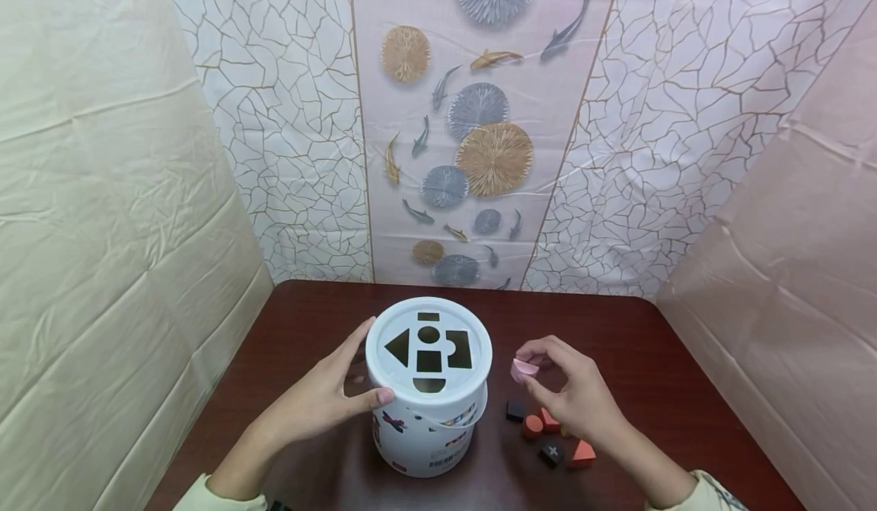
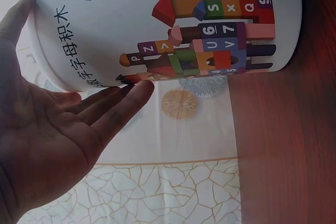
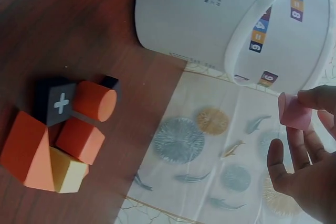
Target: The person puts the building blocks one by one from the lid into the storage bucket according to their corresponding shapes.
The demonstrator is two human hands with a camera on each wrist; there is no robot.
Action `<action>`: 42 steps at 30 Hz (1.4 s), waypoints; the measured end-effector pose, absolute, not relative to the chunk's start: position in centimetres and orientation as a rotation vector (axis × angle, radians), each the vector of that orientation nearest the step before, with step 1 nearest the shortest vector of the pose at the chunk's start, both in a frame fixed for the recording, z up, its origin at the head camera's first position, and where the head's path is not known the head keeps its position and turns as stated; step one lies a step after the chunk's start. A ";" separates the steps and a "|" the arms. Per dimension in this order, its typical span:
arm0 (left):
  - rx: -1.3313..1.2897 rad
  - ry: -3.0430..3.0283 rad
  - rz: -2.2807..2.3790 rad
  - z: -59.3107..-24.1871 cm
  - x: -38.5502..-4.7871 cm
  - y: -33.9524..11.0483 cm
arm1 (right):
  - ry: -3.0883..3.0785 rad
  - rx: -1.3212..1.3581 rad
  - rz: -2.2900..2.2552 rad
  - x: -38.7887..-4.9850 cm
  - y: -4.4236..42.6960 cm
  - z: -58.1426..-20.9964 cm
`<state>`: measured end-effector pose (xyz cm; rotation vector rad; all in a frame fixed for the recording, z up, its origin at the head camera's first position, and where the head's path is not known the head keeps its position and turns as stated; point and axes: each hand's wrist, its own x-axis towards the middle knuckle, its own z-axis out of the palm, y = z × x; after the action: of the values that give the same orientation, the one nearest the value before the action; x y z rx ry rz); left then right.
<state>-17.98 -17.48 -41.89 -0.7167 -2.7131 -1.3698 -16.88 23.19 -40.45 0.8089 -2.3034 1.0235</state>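
Item one: a pink half-round block (image 3: 293, 113), smooth and matt, held off the table to the right of the bucket; in the head view its straight edge lies uppermost and its outline rounds below, while its long axis is hard to read. The right hand (image 1: 572, 385) grips it between thumb and fingertips. Item two: a white cylindrical bucket (image 1: 418, 435), upright, long axis vertical, its smooth wall printed with coloured block towers and lettering. Its round white lid (image 1: 452, 320) faces up, with six cut-outs: a rectangle, a circle, a square, a triangle pointing left, an arch with its notch to the left, and a half-round with its curve toward the person. A white curved handle (image 3: 232, 59) hangs on the right side. The left hand (image 1: 336, 389) steadies the bucket's left side, fingers extended, thumb against the lid's rim. Item three, grouped on the table below the right hand: an orange-red cylinder (image 1: 533, 426), a black cube marked with a white plus (image 1: 551, 453), an orange-red triangular prism (image 1: 582, 454), and a pale yellow block (image 3: 68, 170). Setting: a dark red-brown wood-grained table (image 1: 308, 328), before a creased fabric backdrop (image 1: 493, 191) patterned with fish and discs.
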 end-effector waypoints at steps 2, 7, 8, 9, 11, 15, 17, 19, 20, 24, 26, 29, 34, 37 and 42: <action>-0.709 -2.718 -1.344 -41.9 -18.0 -17.4 | -2.295 0.820 1.026 -16.9 23.1 -40.2; -0.705 -2.722 -1.276 -41.9 -18.0 -17.4 | -2.249 0.854 1.005 -16.9 22.9 -39.5; -0.711 -2.718 -1.276 -41.9 -18.0 -17.4 | -2.243 0.857 1.002 -16.9 22.8 -39.3; -0.710 -2.718 -1.277 -41.9 -18.0 -17.4 | -2.238 0.861 0.998 -16.9 22.7 -39.1; -0.710 -2.719 -1.280 -41.9 -18.0 -17.5 | -2.237 0.865 1.001 -16.9 22.5 -38.7; -0.700 -2.726 -1.277 -41.8 -18.0 -17.5 | -2.233 0.892 1.000 -17.0 22.1 -37.9; -0.699 -2.726 -1.277 -41.7 -18.0 -17.5 | -2.227 0.912 1.000 -17.0 21.9 -37.5; -0.701 -2.723 -1.276 -41.7 -18.0 -17.4 | -2.224 0.931 0.999 -17.0 21.6 -37.1; -0.696 -2.725 -1.277 -41.6 -17.9 -17.4 | -2.221 0.943 1.002 -17.0 21.4 -36.9; -0.699 -2.725 -1.281 -41.6 -17.9 -17.4 | -2.225 0.980 1.013 -17.0 20.9 -36.4; -0.696 -2.726 -1.285 -41.6 -17.9 -17.4 | -2.228 0.992 1.018 -17.0 20.6 -36.3; -0.695 -2.729 -1.289 -41.5 -17.9 -17.4 | -2.232 0.999 1.025 -17.0 20.3 -36.1; -0.694 -2.731 -1.284 -41.5 -17.9 -17.4 | -2.189 1.039 1.015 -17.1 19.6 -35.8; -0.691 -2.733 -1.276 -41.5 -17.9 -17.4 | -2.160 1.066 1.024 -17.1 19.3 -35.6; -0.687 -2.738 -1.268 -41.5 -17.9 -17.4 | -2.142 1.101 1.057 -17.2 18.7 -35.3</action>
<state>-17.91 -17.38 -41.54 -0.6871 -2.7384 -1.2682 -17.22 18.67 -35.32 1.1013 -2.1424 1.0567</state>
